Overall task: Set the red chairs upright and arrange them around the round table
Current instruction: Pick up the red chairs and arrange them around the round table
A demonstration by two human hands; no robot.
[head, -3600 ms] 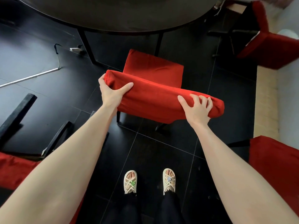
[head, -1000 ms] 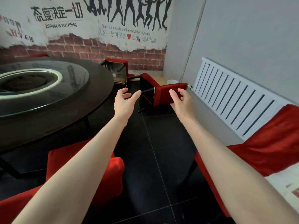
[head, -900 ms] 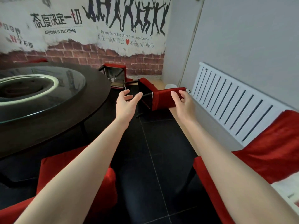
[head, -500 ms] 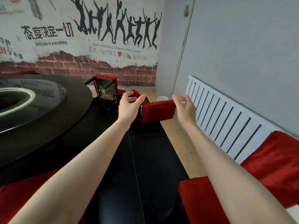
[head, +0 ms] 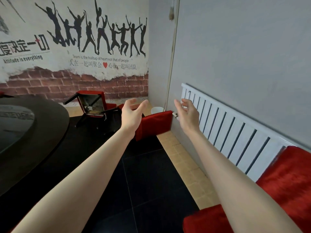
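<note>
Head camera view of a room corner: a glossy black tiled floor (head: 148,182) is edged by a strip of small tan tiles (head: 181,158) running along a plain grey wall (head: 235,47) that carries a long white ribbed radiator (head: 235,132). The far wall bears a mural of black leaping silhouettes over painted red brick (head: 75,47). The dark round table with a glass turntable (head: 33,137) fills the left edge. One red upholstered chair with black legs (head: 90,105) lies tipped by the mural wall, its underside facing the camera. A second red fabric chair (head: 154,125) lies on its side in the corner, beside a small white bucket (head: 157,110). A third red chair (head: 286,182) stands low on the right against the radiator. Two bare arms reach forward. The left hand (head: 133,113) and the right hand (head: 186,113) hang in the air either side of the second chair, palms facing each other, fingers spread wide and gently curved, holding nothing.
</note>
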